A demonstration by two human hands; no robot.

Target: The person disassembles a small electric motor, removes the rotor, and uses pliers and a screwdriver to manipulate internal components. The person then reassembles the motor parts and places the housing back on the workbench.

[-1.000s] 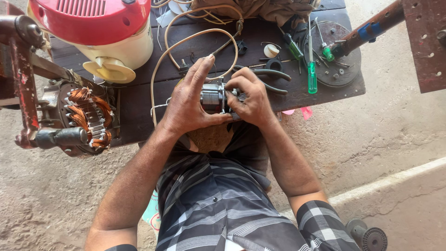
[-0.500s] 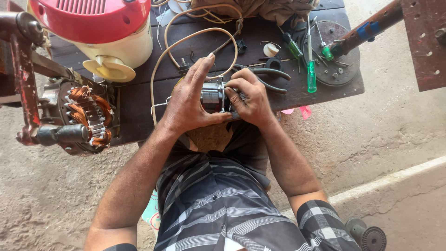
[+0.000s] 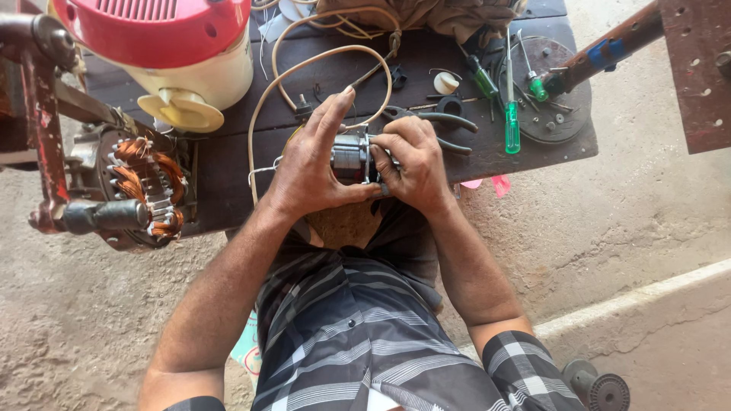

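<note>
Motor core [image 3: 350,158], a small grey metal block with copper at its side, sits at the centre of the frame, clasped between both hands over the near edge of the dark workbench [image 3: 228,175]. The left hand [image 3: 308,171] wraps its left side with the forefinger raised straight; the right hand [image 3: 411,164] pinches its right end with curled fingers. Just behind the hands lie black-handled pliers [image 3: 438,122] and a loop of cream cable [image 3: 304,68]. To the upper right, green-handled screwdrivers [image 3: 512,125] rest beside a round dark metal plate [image 3: 556,91] that carries a few small screws. At upper left stands a red-and-cream appliance [image 3: 175,53]; below it, a stator with copper windings [image 3: 145,186] sits in a rusty clamp. Compared with half a second earlier, the hands and core have barely shifted, and the grip looks unchanged.
</note>
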